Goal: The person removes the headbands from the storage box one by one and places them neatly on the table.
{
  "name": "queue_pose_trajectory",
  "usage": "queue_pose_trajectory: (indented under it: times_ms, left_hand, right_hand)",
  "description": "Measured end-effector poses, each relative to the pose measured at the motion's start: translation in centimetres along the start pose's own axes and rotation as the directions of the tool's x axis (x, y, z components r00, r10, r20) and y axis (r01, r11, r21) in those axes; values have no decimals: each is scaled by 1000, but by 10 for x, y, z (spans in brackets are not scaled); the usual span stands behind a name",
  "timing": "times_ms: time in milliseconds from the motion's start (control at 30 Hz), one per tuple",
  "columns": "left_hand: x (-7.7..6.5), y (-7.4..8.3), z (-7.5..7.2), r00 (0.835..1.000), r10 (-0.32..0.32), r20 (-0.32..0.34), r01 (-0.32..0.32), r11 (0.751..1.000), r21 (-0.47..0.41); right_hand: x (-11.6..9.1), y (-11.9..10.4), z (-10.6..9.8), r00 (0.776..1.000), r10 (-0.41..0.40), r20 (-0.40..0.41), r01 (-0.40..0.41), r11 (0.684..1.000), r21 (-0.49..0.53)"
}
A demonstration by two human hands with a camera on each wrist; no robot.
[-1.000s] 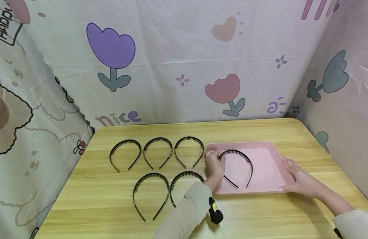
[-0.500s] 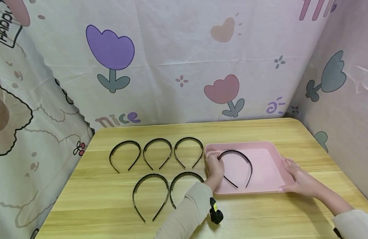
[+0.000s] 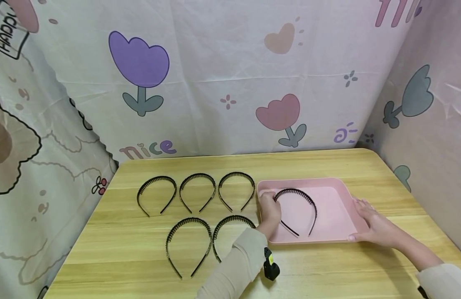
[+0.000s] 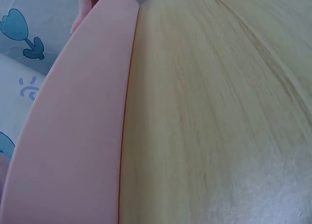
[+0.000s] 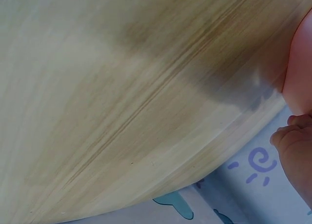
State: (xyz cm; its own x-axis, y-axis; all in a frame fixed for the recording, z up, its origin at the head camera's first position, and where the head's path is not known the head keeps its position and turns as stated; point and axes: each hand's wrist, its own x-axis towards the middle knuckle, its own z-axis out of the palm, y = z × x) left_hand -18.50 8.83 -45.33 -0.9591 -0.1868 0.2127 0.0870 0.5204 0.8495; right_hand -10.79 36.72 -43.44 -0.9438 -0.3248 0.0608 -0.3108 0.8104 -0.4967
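Note:
A pink rectangular tray (image 3: 329,240) lies on the wooden table, held at both ends. My left hand (image 3: 269,211) grips its left wall, fingers over the rim. At the right end, my right hand (image 3: 378,226) holds the tray's side, with the thumb at the near corner. One black toothed headband (image 3: 295,191) lies inside the tray; its left part is hidden behind the left hand. In the left wrist view, the tray's outer wall (image 4: 83,116) fills the left side. The right wrist view catches the right hand (image 5: 297,146) against the tray's end.
Several more black headbands lie left of the tray in two rows, such as one headband (image 3: 157,177) at the back and another headband (image 3: 189,219) in front. The left sleeve (image 3: 234,265) partly covers one. Patterned cloth (image 3: 208,83) hangs behind the table (image 3: 114,249).
Almost nothing moves. The left fingers curl slightly lower over the tray's rim than a second ago; the tray, the headbands and the right hand stay in place.

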Motion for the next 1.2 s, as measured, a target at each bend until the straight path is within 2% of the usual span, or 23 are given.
queue_pose_trajectory:
  times_ms: [167, 300, 433, 767, 867, 1100, 1200]
  left_hand:
    - [1, -2, 2, 999, 27, -18, -26, 999, 47]
    - [1, -1, 2, 999, 19, -29, -17, 999, 48]
    - [0, -1, 2, 1000, 6, -18, -6, 999, 48]
    - [0, -1, -3, 998, 60, 10, -61, 996, 70]
    - [0, 0, -5, 999, 43, 32, -45, 997, 59]
    - [2, 5, -11, 994, -92, 63, 87, 993, 74]
    - [5, 7, -13, 991, -110, 72, 107, 993, 42]
  right_hand:
    - [0, 0, 0, 1000, 9, 8, -9, 1000, 4]
    - [0, 0, 0, 1000, 12, 10, -12, 1000, 8]
    - [0, 0, 0, 1000, 9, 6, -9, 1000, 9]
    - [-1, 1, 2, 1000, -3, -13, 3, 1000, 6]
    - [-2, 0, 2, 1000, 2, -8, -2, 1000, 8]
    - [-2, -1, 1, 1000, -8, -15, 9, 1000, 10]
    - [-1, -1, 1, 1000, 2, -8, -2, 1000, 8]
